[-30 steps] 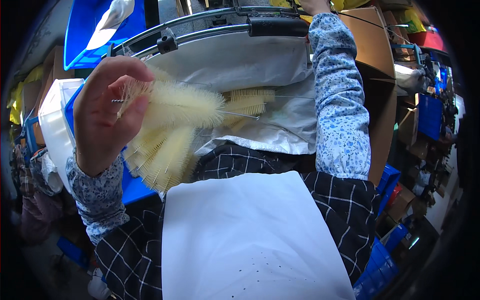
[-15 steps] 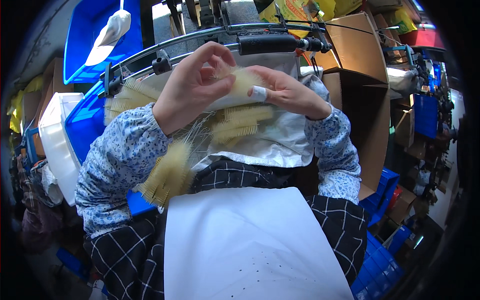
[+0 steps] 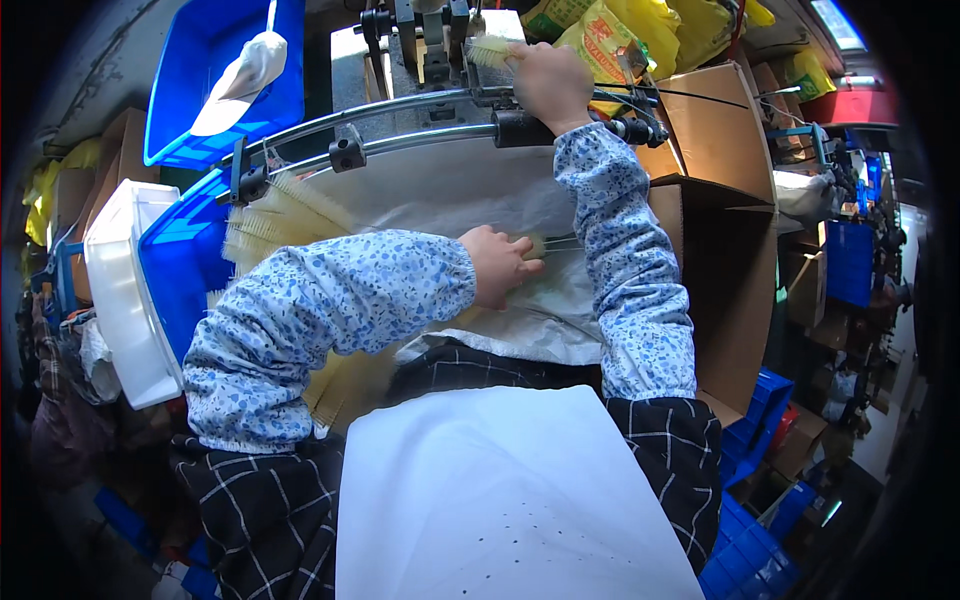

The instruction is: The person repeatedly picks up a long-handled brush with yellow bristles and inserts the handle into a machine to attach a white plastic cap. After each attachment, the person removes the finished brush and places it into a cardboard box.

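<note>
My right hand (image 3: pixel 555 85) is up at the machine (image 3: pixel 434 70), its fingers closed on a pale bristle brush (image 3: pixel 489 52) that points left toward the metal parts. My left hand (image 3: pixel 497 266) is low over the white cloth (image 3: pixel 560 290), fingers curled on another pale bristle brush (image 3: pixel 538 245). Thin wire stems stick out to the right of that brush. Beneath the left hand, the brushes are mostly hidden. More bristle brushes (image 3: pixel 280 222) lie heaped beside the left sleeve, and others (image 3: pixel 335 388) show below that forearm.
Curved metal rails (image 3: pixel 400 152) with black clamps cross in front of the machine. A blue bin (image 3: pixel 170 110) with a white scoop-like piece (image 3: pixel 245 80) stands far left, near a white tub (image 3: pixel 125 290). On the right is an open cardboard box (image 3: pixel 735 300). A white sheet (image 3: pixel 500 490) covers my lap.
My hands have separated. The right hand has gone up to the machine with a brush, while the left has come down onto the brushes on the cloth. The view has shifted slightly.
</note>
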The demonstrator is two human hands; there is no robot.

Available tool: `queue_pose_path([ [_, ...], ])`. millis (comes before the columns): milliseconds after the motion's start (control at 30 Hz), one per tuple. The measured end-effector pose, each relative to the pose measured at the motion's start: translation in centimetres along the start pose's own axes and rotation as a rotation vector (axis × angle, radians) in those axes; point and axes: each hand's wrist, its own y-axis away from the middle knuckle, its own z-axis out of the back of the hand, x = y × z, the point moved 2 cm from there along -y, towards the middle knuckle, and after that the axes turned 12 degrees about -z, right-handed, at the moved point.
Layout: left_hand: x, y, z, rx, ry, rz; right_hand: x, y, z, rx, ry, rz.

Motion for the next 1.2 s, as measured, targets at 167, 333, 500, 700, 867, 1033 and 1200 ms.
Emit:
queue_pose_path([
  [167, 0.7, -1.2, -2.5, 0.09, 0.038, -0.038, 0.8, -0.3, -0.4, 0.012, -0.003, 0.035],
  [333, 1.0, -0.6, -3.7, 0.036, 0.092, -0.012, 0.5, -0.5, -1.0, 0.056, -0.058, 0.057],
  [500, 0.5, -0.5, -4.8, 0.003, 0.151, -0.018, 0.2, -2.1, -2.1, 0.073, -0.003, 0.136],
  [700, 0.6, -0.2, -5.5, -0.078, 0.116, -0.1, -0.3, -3.1, -3.3, 0.061, 0.14, 0.197],
  [867, 0.5, -0.2, -6.0, -0.019, 0.265, -0.061, -2.9, -1.6, -1.1, -0.134, 0.174, 0.098],
  [1033, 0.5, 1.6, -2.4, -0.099, 0.501, -0.113, -5.5, -0.3, -0.1, -0.027, 0.019, -0.161],
  [1200, -1.1, 3.3, -0.8, -0.094, 0.476, -0.237, -5.0, -0.2, -0.8, 0.004, -0.181, -0.162],
])
